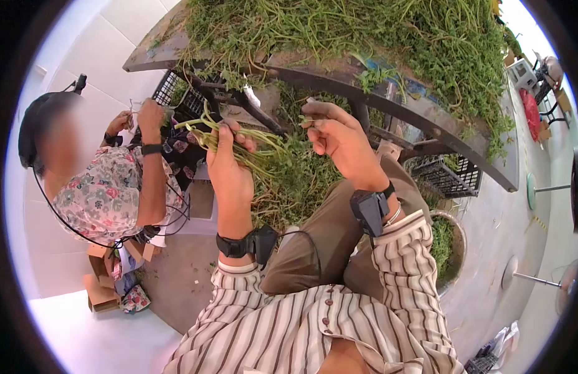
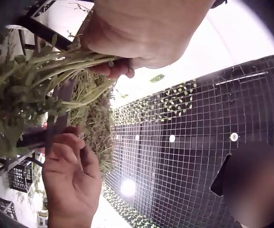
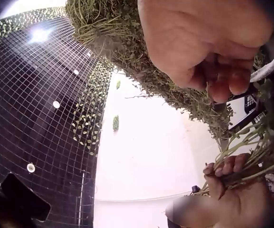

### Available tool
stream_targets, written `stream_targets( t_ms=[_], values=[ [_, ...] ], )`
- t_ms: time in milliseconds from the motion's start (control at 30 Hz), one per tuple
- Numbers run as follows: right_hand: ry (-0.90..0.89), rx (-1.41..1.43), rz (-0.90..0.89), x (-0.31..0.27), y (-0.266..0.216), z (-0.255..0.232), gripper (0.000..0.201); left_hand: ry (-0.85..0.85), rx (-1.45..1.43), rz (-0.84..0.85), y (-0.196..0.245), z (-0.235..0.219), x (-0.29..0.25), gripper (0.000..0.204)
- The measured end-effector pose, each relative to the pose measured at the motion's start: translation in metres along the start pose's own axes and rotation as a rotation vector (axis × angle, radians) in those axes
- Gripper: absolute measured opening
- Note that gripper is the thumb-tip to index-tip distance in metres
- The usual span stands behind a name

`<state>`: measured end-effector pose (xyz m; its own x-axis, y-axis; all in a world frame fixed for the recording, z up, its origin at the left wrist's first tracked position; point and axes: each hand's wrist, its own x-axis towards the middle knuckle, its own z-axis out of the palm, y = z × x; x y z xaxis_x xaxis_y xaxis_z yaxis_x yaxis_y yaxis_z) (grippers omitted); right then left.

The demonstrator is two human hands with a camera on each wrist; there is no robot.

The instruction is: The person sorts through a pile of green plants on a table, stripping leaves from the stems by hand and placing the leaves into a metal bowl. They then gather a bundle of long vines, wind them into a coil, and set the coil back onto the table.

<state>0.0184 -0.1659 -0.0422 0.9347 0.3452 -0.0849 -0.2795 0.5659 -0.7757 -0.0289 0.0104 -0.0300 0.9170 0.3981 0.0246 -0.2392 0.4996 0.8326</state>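
My left hand (image 1: 232, 177) grips a bunch of long green stems (image 1: 267, 153), thumb across them, with their pale ends sticking out past the fingers and leaves trailing right. In the left wrist view the leafy part of the bunch (image 2: 37, 78) hangs away from the palm. To the right, a short way from the bunch, my right hand (image 1: 354, 149) pinches a small green sprig (image 1: 306, 121) between thumb and fingertips. The right wrist view shows the right hand's fingers (image 3: 220, 88) curled, the sprig hidden there.
A table (image 1: 388, 106) piled with leafy greens (image 1: 339, 37) stands in front, and more greens (image 1: 289, 199) lie beneath it. Black crates (image 1: 448, 174) sit under its edge. Another person (image 1: 108, 193) works at the left, near cardboard boxes (image 1: 102, 290). A tub (image 1: 457, 249) of greens stands right.
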Motion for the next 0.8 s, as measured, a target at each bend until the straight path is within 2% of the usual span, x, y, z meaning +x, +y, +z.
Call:
stream_targets(
  t_ms=[33,100,167,233,333,400,633,800],
  values=[
    [-0.078,-0.109,0.004,0.000,0.002,-0.004,0.019,-0.039,-0.004,-0.003,0.000,0.000,-0.001,0.017],
    [-0.080,-0.146,0.051,-0.001,0.003,-0.005,0.019,-0.046,-0.017,0.014,0.000,0.001,0.000,0.018],
    [-0.089,-0.181,0.147,-0.001,0.005,-0.001,0.018,0.003,0.011,-0.021,0.000,0.004,-0.002,0.019],
    [-0.083,-0.183,0.151,-0.003,0.005,0.004,0.018,0.019,-0.001,-0.044,0.000,0.010,-0.004,0.019],
    [-0.122,-0.335,0.176,-0.009,0.001,0.011,0.021,0.065,-0.029,-0.004,-0.004,0.013,-0.006,0.019],
    [-0.132,-0.428,0.217,-0.010,0.001,0.011,0.018,-0.012,-0.012,-0.031,-0.008,0.008,-0.005,0.014],
    [-0.159,-0.604,0.183,-0.010,-0.001,0.009,0.021,-0.001,0.094,0.023,-0.006,0.008,-0.003,0.018],
    [-0.200,-0.824,0.021,-0.009,-0.002,0.003,0.017,0.081,0.093,0.093,-0.004,0.001,0.003,0.016]
  ],
)
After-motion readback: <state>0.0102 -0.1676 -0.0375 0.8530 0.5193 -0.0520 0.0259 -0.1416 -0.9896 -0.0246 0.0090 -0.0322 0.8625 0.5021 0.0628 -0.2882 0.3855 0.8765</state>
